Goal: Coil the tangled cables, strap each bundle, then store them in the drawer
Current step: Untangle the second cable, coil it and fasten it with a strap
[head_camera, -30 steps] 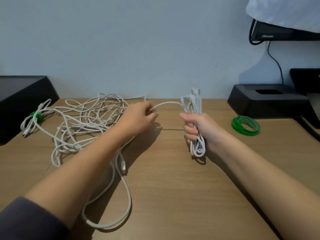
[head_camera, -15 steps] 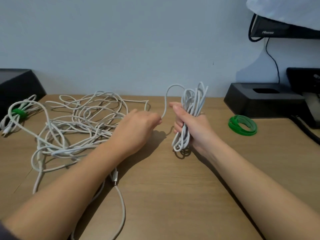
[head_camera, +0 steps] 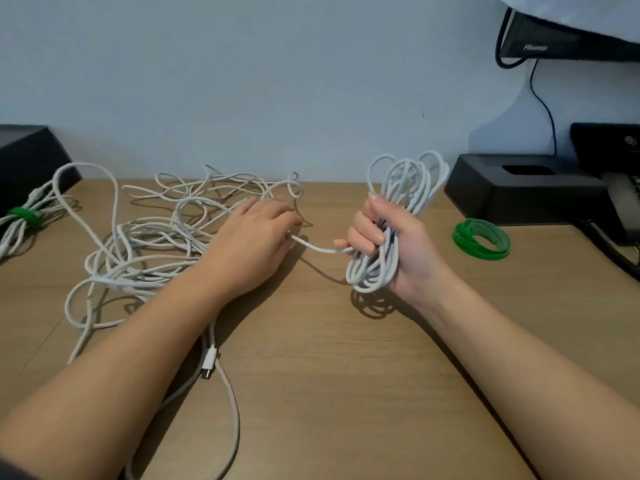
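the step in hand looks like coiling, with strapping of this bundle not yet begun. the right hand point(head_camera: 391, 247) is closed in a fist round the middle of a half-made coil of thin white cable point(head_camera: 367, 278), held upright above the light wooden desk point(head_camera: 329, 358), loops fanning out above and below the fist. 1 short strand point(head_camera: 322, 249) runs from the coil to the left hand point(head_camera: 258, 237), which lies palm down, fingers curled over it. behind that hand the loose tangle of white cable point(head_camera: 138, 237) sprawls on the desk, a white plug end point(head_camera: 210, 362) lying near the left forearm.

the next move probably calls for drawing more slack from the tangle without tightening a knot, then laying another loop into the fist. the green strap loops point(head_camera: 481, 239) wait just right of the coil.

1 strapped white bundle with a green band point(head_camera: 24, 218) lies at far left. no drawer is in view. the black box with a top recess point(head_camera: 519, 192) stands at right; its contents cannot be told.
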Demonstrator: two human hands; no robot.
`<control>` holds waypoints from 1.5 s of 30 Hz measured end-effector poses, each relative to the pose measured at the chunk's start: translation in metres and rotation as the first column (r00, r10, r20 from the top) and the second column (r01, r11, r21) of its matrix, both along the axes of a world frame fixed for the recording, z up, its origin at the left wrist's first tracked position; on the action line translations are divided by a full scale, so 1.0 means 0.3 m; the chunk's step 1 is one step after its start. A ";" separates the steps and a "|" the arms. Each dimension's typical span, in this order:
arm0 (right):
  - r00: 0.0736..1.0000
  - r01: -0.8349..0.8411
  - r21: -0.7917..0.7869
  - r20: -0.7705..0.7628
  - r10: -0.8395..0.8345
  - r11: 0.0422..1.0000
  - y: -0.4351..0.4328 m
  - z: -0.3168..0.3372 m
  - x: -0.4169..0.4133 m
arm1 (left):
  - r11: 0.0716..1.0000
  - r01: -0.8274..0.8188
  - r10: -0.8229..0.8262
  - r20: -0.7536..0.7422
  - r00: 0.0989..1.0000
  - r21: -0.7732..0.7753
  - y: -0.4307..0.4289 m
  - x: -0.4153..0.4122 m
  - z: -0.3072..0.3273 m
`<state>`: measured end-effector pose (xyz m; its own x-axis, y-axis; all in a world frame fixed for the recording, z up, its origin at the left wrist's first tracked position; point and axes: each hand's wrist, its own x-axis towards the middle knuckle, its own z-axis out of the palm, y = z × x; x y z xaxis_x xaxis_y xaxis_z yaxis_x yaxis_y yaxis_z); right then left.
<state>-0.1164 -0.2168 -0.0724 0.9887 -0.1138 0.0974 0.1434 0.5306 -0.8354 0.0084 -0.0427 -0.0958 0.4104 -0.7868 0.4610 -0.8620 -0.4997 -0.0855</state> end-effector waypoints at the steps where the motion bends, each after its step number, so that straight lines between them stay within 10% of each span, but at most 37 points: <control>1: 0.998 -0.062 0.079 -0.017 0.064 0.995 -0.008 -0.003 0.001 | 0.999 -0.034 0.033 0.017 0.999 0.003 0.009 0.008 0.008; 9: 0.806 -0.526 0.169 -0.212 0.552 0.834 -0.095 -0.013 0.006 | 0.998 -0.063 0.062 0.030 0.998 0.026 0.058 0.022 0.061; 20: 0.933 -0.079 0.041 -0.349 0.088 0.996 -0.069 0.032 -0.029 | 0.996 0.079 -0.078 0.047 0.996 -0.033 0.073 0.026 0.058; 29: 0.930 -0.230 -0.471 -0.364 0.050 0.852 0.013 0.040 -0.015 | 0.930 0.240 -0.193 0.187 0.963 -0.277 0.025 -0.031 0.076; 37: 0.926 -0.154 -0.629 -0.360 -0.110 0.762 -0.019 0.030 -0.019 | 0.987 0.123 -0.108 -0.142 0.984 0.101 0.067 0.030 0.051; 45: 0.999 0.014 -0.028 0.036 -0.013 1.000 -0.063 0.005 -0.015 | 0.987 -0.054 0.059 -0.028 0.998 0.148 0.093 0.141 0.021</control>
